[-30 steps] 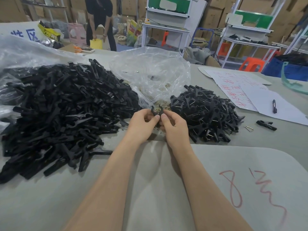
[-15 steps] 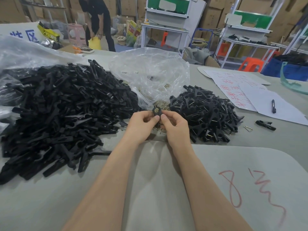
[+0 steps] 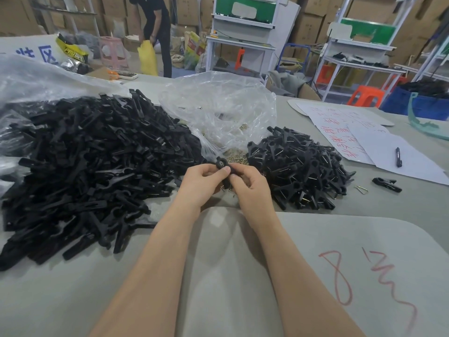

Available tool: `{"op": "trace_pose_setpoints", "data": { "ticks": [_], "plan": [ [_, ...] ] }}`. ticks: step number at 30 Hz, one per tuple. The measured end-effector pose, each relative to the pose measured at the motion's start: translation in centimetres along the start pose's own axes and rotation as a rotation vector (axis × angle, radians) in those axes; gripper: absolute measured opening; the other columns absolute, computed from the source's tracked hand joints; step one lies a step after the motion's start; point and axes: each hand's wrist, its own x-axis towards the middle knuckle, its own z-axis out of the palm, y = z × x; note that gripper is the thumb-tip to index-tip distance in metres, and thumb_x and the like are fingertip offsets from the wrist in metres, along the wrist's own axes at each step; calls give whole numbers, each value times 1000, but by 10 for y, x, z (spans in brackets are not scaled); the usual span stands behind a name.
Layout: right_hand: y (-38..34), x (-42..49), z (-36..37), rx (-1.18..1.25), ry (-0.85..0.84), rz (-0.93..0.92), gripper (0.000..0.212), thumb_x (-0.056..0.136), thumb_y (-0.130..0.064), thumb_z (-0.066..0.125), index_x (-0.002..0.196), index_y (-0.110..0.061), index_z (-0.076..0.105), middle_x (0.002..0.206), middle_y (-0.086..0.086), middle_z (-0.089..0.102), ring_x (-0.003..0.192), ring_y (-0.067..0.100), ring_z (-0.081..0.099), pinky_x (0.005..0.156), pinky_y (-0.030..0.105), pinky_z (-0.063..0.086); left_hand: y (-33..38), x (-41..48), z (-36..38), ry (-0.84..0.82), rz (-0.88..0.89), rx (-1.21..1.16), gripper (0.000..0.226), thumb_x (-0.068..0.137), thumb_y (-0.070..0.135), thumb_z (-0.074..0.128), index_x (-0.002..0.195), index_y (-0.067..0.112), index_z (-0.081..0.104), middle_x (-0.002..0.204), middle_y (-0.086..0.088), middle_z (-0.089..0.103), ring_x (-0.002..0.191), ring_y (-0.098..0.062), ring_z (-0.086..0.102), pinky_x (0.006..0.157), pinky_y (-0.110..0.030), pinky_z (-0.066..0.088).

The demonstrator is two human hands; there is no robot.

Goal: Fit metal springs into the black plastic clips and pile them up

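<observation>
Between both hands sits one black plastic clip (image 3: 223,164), its ringed end poking up above the fingers. My left hand (image 3: 202,183) pinches it from the left, my right hand (image 3: 250,188) from the right; the fingers hide most of it, so any spring in it cannot be seen. A big heap of loose black clip halves (image 3: 85,164) lies to the left. A smaller pile of clips with springs (image 3: 298,171) lies to the right. Loose metal springs (image 3: 237,158) spill from a clear plastic bag (image 3: 218,115) just beyond my hands.
A single clip (image 3: 386,184) and a stray spring (image 3: 362,189) lie right of the small pile. Papers with red writing (image 3: 345,132) and a pen (image 3: 398,160) sit further right. A person (image 3: 155,32) bends over a yellow bag far behind the table.
My hands stay in the same spot, working the clip between the fingertips. The person in the background has bent lower over the yellow bag.
</observation>
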Motion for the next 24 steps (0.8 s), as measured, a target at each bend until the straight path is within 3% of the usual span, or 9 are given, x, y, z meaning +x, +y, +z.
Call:
{"op": "trace_pose_setpoints", "data": {
  "ticks": [2,4,6,10,15,17,21,24],
  "plan": [
    [1,-1,2,-111,-42,-49,31,89,-9,59,118,-20,64,116,-1,56,101,4,57,95,20,45,-1,1,-1,28,-18,-29,14,89,16,65,87,2,67,75,-10,62,70,-17,54,65,-21,48],
    [2,-2,5,-208,-72,-96,39,87,-13,63,126,-15,59,115,-4,50,100,2,54,93,11,41,-2,2,-1,59,-35,-49,12,89,15,66,91,3,67,80,-10,65,74,-20,58,75,-32,53],
    [3,-4,6,-276,-75,-130,44,86,-15,66,129,-12,57,112,-5,47,102,6,55,92,12,40,-4,4,-1,100,-37,-4,19,87,16,68,103,6,65,91,-11,66,81,-21,59,84,-42,56],
    [3,-3,7,-317,-23,-130,40,88,-14,65,127,-10,59,108,-5,49,100,9,56,91,16,42,-5,4,-1,133,36,83,26,86,18,69,109,22,58,84,-6,61,76,-17,60,83,-37,54],
    [2,-5,7,-295,18,-149,31,85,-11,65,117,-12,64,100,-5,55,94,12,59,90,32,50,-4,3,-2,101,29,64,21,86,16,68,107,17,64,84,-12,61,72,-20,59,83,-41,55],
    [3,-5,7,-289,15,-141,32,85,-12,64,117,-12,63,103,-5,54,99,14,61,91,31,50,-4,3,-1,91,20,47,23,86,16,70,108,13,63,88,-15,63,74,-20,60,81,-38,55],
    [5,-4,6,-259,-1,-109,29,86,-13,64,114,-16,62,106,-5,58,93,3,60,81,10,46,-4,4,-1,99,8,57,26,83,19,73,101,17,55,96,-13,64,82,-19,63,76,-31,57],
    [4,-3,5,-211,-2,-93,25,85,-13,65,110,-18,61,107,1,62,90,4,61,81,14,47,-5,4,-1,97,-9,43,23,84,22,71,98,16,53,94,-11,64,75,-16,62,71,-27,57]
  ]
}}
